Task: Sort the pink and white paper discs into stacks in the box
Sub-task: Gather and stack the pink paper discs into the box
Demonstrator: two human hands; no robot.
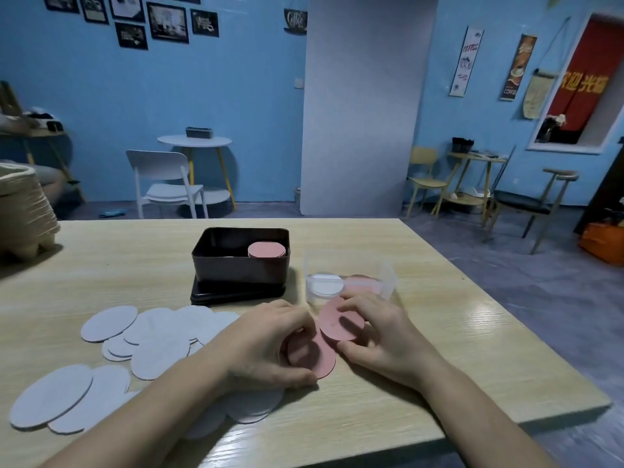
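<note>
Pink discs (pixel 326 344) pinched in left hand (pixel 266 342), right hand (pixel 381 336).

On the table (pixel 439 332), the box (pixel 236 265) stands on its lid (pixel 233 295), a disc stack (pixel 266 250) in its right end. A tub (pixel 385 275) sits just right; loose discs (pixel 158 349) spread near left, held discs (pixel 332 327) before the tub.

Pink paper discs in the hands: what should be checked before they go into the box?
1. Right hand grip on round pink paper disc: ok, pinched.
2. Left hand holds more pink discs: ok.
3. Dark rectangular metal box open: ok.
4. Pink stack inside has room: ok.
5. White ones inside: cannot tell, wall hides that side.
6. Round white paper discs sorted: not ok, loose on wooden table.
</note>
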